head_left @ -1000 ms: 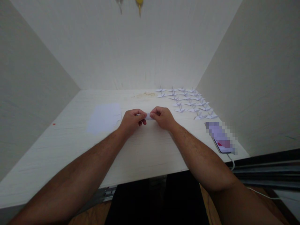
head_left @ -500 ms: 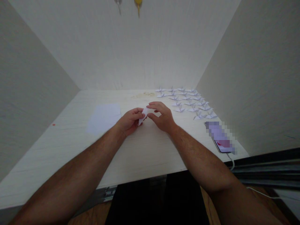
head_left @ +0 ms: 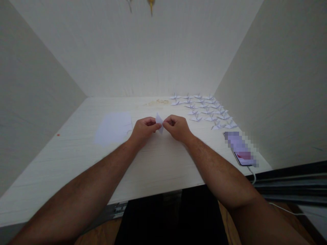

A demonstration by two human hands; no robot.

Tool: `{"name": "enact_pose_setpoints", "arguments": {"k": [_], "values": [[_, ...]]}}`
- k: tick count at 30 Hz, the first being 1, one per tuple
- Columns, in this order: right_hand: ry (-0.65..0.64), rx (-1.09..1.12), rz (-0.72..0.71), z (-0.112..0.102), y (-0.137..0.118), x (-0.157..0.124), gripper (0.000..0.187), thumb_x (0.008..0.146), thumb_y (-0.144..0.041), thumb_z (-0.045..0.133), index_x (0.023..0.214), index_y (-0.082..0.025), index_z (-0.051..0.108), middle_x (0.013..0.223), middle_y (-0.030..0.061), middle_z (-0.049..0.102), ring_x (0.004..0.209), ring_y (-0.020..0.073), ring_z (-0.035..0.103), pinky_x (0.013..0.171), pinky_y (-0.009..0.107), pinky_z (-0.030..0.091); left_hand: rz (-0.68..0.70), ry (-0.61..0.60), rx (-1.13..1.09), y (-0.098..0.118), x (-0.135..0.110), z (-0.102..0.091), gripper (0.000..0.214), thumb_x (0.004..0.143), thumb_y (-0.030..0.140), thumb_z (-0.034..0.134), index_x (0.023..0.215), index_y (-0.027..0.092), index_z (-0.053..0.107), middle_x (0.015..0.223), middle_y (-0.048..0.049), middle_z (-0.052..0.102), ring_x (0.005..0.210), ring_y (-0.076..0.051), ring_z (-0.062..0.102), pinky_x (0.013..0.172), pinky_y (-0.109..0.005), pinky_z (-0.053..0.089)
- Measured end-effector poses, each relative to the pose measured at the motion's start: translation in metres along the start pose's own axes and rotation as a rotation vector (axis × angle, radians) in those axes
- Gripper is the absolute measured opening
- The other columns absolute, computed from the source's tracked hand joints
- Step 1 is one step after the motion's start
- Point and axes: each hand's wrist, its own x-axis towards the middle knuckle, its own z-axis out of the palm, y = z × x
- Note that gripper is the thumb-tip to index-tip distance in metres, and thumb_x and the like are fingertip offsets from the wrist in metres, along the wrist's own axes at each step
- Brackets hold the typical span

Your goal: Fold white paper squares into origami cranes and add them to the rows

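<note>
Reference point is the folded paper (head_left: pixel 159 121); every place below is given from it.

Far left of it there is a small red dot (head_left: pixel 58 135) on the desk (head_left: pixel 76 153). Closer on the left lies a flat stack of pale paper sheets (head_left: pixel 114 128). Its near corner is just beside the left hand's knuckles, and whether they touch can't be told.

The left hand (head_left: pixel 143 130) has its fingers curled, with thumb and forefinger pinched on the folded paper's lower left edge. The wrist is low over the desk.

The folded paper is a small pale pointed piece held between the two hands just above the desk. Its long axis is roughly upright, tip up and leaning slightly away from the person. The lower part is hidden behind fingertips, so the folds can't be read. It sits in the gap between the fingertips, and neither hand is nearer.

The right hand (head_left: pixel 177 127) mirrors the left, pinched on the lower right edge.

Behind the paper, near the back wall, is a faint tan smudge (head_left: pixel 158 101). Behind and to the right stand rows of paper cranes (head_left: pixel 204 109), well apart from the right hand. To the right and nearer the person, a phone (head_left: pixel 240 148) with a blurred screen lies flat, and a white cable (head_left: pixel 251 174) runs off the desk's front edge.

Nothing touches the paper except the two pinches. Its closest neighbour is the sheet stack on the left.
</note>
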Motion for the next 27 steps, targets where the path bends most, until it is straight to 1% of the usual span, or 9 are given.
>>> {"name": "enact_pose_setpoints", "arguments": {"k": [2, 5, 10, 15, 21, 27], "values": [[-0.007, -0.028, -0.026, -0.0004, 0.0001, -0.0009, 0.012, 0.079, -0.026, 0.064, 0.072, -0.017, 0.066, 0.063, -0.0016, 0.064, 0.057, 0.0097, 0.052, 0.058, 0.024, 0.040, 0.007, 0.009, 0.105, 0.0036, -0.0007, -0.0021, 0.013, 0.066, 0.030, 0.075, 0.065, 0.018, 0.070, 0.061, 0.0012, 0.064, 0.055, -0.011, 0.052, 0.055, -0.024, 0.040], [-0.025, -0.091, -0.073, -0.0007, 0.0000, -0.0024, 0.010, 0.080, -0.025, 0.062, 0.075, -0.017, 0.066, 0.066, -0.0009, 0.065, 0.059, 0.0103, 0.054, 0.059, 0.024, 0.040, 0.025, -0.010, 0.211, 0.0062, -0.0010, -0.0040, 0.010, 0.068, 0.028, 0.073, 0.067, 0.018, 0.073, 0.064, 0.0005, 0.067, 0.058, -0.012, 0.056, 0.057, -0.024, 0.041], [-0.074, -0.230, -0.130, -0.0017, -0.0005, -0.0027, 0.008, 0.083, -0.022, 0.058, 0.079, -0.018, 0.064, 0.075, 0.0017, 0.068, 0.066, 0.0120, 0.056, 0.063, 0.025, 0.041, -0.018, -0.045, 0.283, 0.0064, -0.0023, -0.0026, 0.007, 0.067, 0.023, 0.073, 0.070, 0.017, 0.073, 0.060, 0.0004, 0.067, 0.053, -0.011, 0.054, 0.051, -0.022, 0.038], [-0.102, -0.301, -0.139, -0.0028, -0.0004, -0.0019, 0.010, 0.085, -0.023, 0.058, 0.080, -0.018, 0.065, 0.077, 0.0028, 0.069, 0.066, 0.0124, 0.056, 0.063, 0.026, 0.041, -0.071, -0.055, 0.302, 0.0082, -0.0044, -0.0011, 0.010, 0.071, 0.026, 0.071, 0.071, 0.016, 0.073, 0.059, -0.0015, 0.068, 0.047, -0.009, 0.050, 0.046, -0.021, 0.036], [-0.071, -0.285, -0.162, -0.0017, 0.0003, -0.0026, 0.009, 0.084, -0.023, 0.061, 0.080, -0.017, 0.066, 0.075, 0.0015, 0.069, 0.065, 0.0114, 0.056, 0.063, 0.025, 0.040, -0.053, -0.044, 0.215, 0.0099, -0.0068, 0.0017, 0.016, 0.072, 0.029, 0.072, 0.079, 0.015, 0.075, 0.064, -0.0036, 0.071, 0.052, -0.011, 0.057, 0.050, -0.022, 0.043], [-0.044, -0.329, -0.159, -0.0011, 0.0001, -0.0032, 0.011, 0.085, -0.024, 0.062, 0.079, -0.018, 0.068, 0.076, 0.0026, 0.070, 0.069, 0.0131, 0.058, 0.066, 0.027, 0.041, -0.066, -0.016, 0.205, 0.0082, -0.0053, 0.0023, 0.017, 0.072, 0.032, 0.071, 0.069, 0.016, 0.075, 0.062, -0.0047, 0.070, 0.051, -0.011, 0.056, 0.051, -0.023, 0.044]]}}
